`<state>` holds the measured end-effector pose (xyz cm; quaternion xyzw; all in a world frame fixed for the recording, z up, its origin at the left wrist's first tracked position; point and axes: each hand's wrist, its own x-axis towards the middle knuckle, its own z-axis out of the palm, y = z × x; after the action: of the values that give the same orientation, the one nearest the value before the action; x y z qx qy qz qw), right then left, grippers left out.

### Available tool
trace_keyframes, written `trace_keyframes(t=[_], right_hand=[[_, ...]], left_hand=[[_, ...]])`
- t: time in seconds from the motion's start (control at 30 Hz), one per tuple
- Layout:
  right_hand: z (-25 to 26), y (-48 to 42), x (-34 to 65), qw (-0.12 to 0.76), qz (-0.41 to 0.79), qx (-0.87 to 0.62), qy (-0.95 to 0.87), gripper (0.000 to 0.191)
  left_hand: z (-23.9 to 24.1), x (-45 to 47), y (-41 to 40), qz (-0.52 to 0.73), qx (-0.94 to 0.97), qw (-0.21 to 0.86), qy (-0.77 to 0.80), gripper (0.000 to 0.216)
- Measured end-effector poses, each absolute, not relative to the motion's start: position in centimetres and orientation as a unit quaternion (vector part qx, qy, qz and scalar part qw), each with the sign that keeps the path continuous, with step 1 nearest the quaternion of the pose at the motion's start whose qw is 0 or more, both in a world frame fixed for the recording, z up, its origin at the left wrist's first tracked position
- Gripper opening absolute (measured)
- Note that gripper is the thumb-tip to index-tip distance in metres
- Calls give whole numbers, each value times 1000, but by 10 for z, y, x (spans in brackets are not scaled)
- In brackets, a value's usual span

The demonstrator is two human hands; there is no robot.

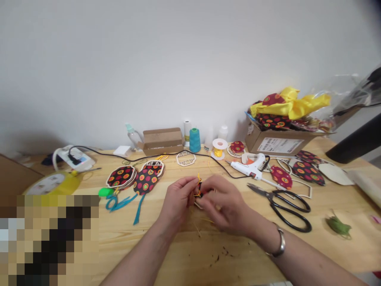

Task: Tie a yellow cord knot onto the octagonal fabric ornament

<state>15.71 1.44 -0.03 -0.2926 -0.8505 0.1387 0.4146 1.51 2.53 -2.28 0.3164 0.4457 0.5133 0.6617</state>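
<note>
My left hand (177,202) and my right hand (224,204) meet over the middle of the wooden table (190,254). Both pinch a small dark patterned piece with yellow thread (199,189) between their fingertips. Most of that piece is hidden by my fingers. Loose yellow thread strands (199,224) lie on the table just below my hands. A metal bracelet (279,242) sits on my right wrist.
Black scissors (285,204) and a white glue gun (250,167) lie to the right. Finished patterned ornaments with teal tassels (133,178) lie left. Thread spools (195,140), a yellow thread reel (219,147), cardboard boxes (278,143) of fabric and a power strip (74,157) line the back.
</note>
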Motion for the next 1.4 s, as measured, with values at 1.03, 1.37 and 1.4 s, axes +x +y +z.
trace_keyframes(t=[1.03, 1.37, 1.4], right_hand=[[-5, 40, 161, 405, 554, -482, -545, 14], [-3, 43, 166, 366, 588, -457, -558, 18], [-3, 43, 166, 366, 593, -457, -553, 18]], left_hand=[[-18, 19, 21, 431, 428, 630, 484, 24], [-19, 17, 22, 440, 411, 643, 473, 24], [-19, 17, 22, 439, 412, 644, 472, 24]])
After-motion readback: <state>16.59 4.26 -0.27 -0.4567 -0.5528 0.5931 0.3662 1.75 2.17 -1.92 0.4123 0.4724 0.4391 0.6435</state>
